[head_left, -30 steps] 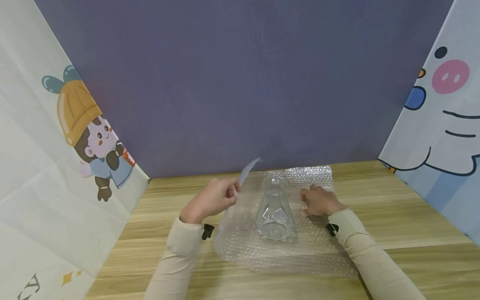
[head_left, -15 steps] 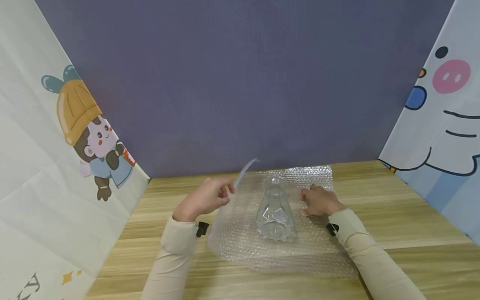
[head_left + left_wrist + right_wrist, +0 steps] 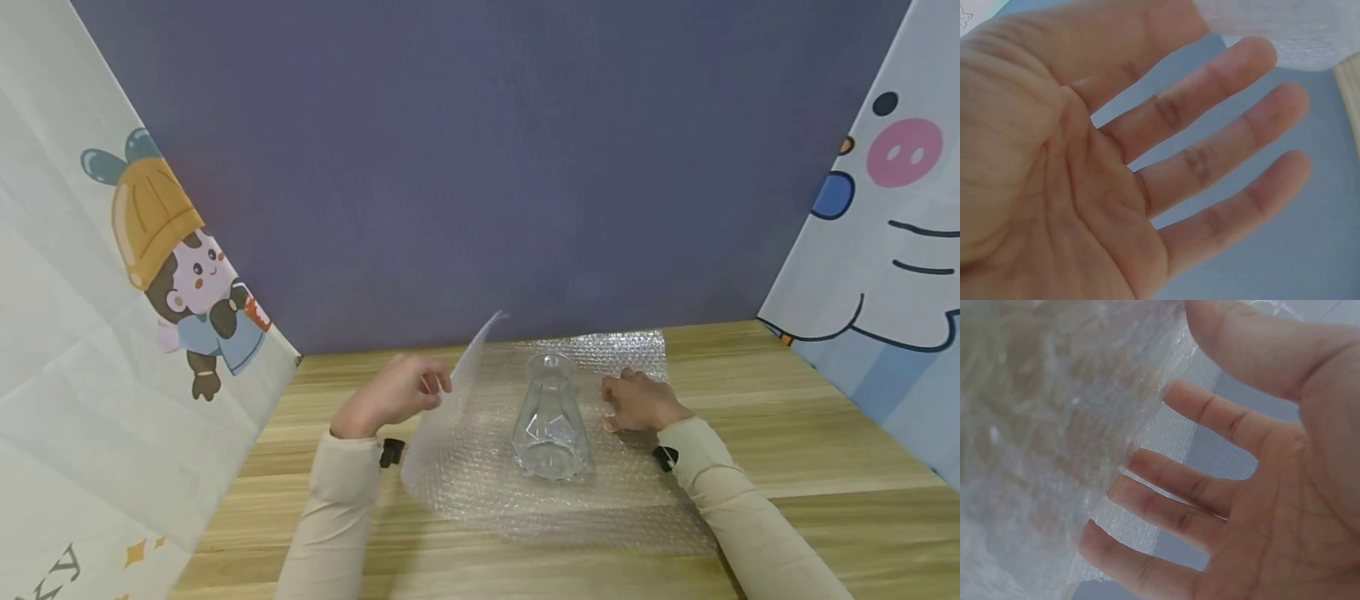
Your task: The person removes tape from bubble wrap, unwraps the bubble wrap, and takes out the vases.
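Observation:
A clear faceted glass vase (image 3: 551,425) lies on its side on a sheet of bubble wrap (image 3: 517,508) in the head view, its wide base toward me. The left hand (image 3: 397,393) pinches the sheet's left edge between thumb and index finger and holds it raised off the table; its other fingers stretch out free in the left wrist view. On the other side of the vase, the right hand (image 3: 640,402) rests its fingertips on the bubble wrap, apart from the glass. In the right wrist view its fingers (image 3: 1166,506) are nearly straight, their tips against the sheet.
The wood-grain table (image 3: 787,433) ends at a purple-grey wall (image 3: 487,167) behind the sheet. Printed cartoon panels stand at both sides, a white left panel (image 3: 60,350) and a right panel (image 3: 900,375).
The left hand has moved left with the pinched edge, so the raised flap of bubble wrap leans farther left, away from the vase. The right hand and vase have stayed in place.

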`<act>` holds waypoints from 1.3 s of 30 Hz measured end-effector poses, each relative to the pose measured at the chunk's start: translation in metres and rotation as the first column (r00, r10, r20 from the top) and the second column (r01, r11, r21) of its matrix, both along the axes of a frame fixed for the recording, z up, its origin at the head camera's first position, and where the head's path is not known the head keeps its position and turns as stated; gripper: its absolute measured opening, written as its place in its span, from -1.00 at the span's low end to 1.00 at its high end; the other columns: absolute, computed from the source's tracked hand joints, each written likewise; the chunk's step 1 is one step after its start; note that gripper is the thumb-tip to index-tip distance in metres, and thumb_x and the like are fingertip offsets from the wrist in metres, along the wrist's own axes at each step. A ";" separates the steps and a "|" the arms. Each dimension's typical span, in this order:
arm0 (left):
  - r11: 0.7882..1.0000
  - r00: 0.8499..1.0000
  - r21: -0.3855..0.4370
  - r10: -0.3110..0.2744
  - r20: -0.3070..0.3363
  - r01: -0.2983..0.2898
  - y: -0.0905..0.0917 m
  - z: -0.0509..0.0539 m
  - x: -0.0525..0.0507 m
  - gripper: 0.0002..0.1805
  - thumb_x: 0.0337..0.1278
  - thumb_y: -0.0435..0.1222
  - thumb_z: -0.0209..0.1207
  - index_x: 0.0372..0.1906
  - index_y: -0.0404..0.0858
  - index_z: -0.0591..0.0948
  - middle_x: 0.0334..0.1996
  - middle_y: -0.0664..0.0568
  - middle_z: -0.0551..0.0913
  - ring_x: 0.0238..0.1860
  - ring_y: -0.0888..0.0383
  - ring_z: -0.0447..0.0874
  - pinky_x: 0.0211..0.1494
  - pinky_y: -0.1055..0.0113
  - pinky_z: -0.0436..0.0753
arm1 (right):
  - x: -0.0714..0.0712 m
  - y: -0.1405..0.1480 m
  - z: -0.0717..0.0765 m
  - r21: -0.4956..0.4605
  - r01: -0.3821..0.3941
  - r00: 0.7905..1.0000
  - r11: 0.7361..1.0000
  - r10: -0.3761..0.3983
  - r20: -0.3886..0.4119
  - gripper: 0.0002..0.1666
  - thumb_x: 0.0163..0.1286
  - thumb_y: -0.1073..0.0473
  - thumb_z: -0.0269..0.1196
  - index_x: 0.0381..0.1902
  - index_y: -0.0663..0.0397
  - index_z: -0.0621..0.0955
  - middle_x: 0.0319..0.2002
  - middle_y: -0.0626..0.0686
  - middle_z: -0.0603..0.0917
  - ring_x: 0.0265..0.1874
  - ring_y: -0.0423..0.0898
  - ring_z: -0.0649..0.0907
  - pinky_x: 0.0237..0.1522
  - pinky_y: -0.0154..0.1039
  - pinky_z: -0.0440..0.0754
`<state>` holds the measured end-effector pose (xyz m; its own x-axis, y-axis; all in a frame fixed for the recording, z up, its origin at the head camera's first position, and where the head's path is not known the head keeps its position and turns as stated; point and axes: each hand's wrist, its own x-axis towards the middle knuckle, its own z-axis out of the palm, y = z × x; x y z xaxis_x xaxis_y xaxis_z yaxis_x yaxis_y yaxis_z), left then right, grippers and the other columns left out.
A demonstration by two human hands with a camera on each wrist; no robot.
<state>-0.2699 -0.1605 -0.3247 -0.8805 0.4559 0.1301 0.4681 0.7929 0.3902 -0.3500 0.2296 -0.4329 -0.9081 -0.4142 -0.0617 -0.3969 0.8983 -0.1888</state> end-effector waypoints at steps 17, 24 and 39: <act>0.998 0.995 -0.035 0.050 0.086 -0.047 -0.018 -0.004 -0.004 -0.83 0.08 -0.48 0.34 -0.20 -0.27 0.79 -0.34 0.00 0.81 -0.28 0.17 0.74 -0.19 0.29 0.71 | 0.000 0.000 0.000 0.012 0.002 1.000 1.000 -0.002 0.007 -0.49 0.13 -0.12 0.54 -0.06 -0.07 0.61 -0.20 0.07 0.56 -0.19 0.08 0.58 -0.27 0.16 0.66; 0.994 0.985 -0.061 0.102 0.138 -0.094 -0.023 -0.008 -0.005 -0.84 0.16 -0.41 0.36 -0.15 -0.29 0.79 -0.21 -0.05 0.81 -0.17 0.08 0.75 -0.08 0.22 0.73 | -0.002 0.001 -0.003 0.013 0.009 1.000 1.000 -0.009 -0.002 -0.50 0.13 -0.11 0.54 -0.07 -0.09 0.61 -0.21 0.06 0.56 -0.19 0.07 0.59 -0.27 0.15 0.66; 0.984 0.951 -0.075 0.175 0.254 -0.161 -0.034 -0.009 -0.006 -0.80 0.28 -0.18 0.32 -0.16 -0.23 0.79 -0.15 0.00 0.80 -0.09 0.10 0.70 0.03 0.10 0.70 | -0.002 0.000 -0.002 -0.002 0.002 1.000 1.000 -0.002 0.001 -0.52 0.14 -0.10 0.53 -0.08 -0.09 0.61 -0.20 0.06 0.56 -0.16 0.09 0.59 -0.27 0.17 0.65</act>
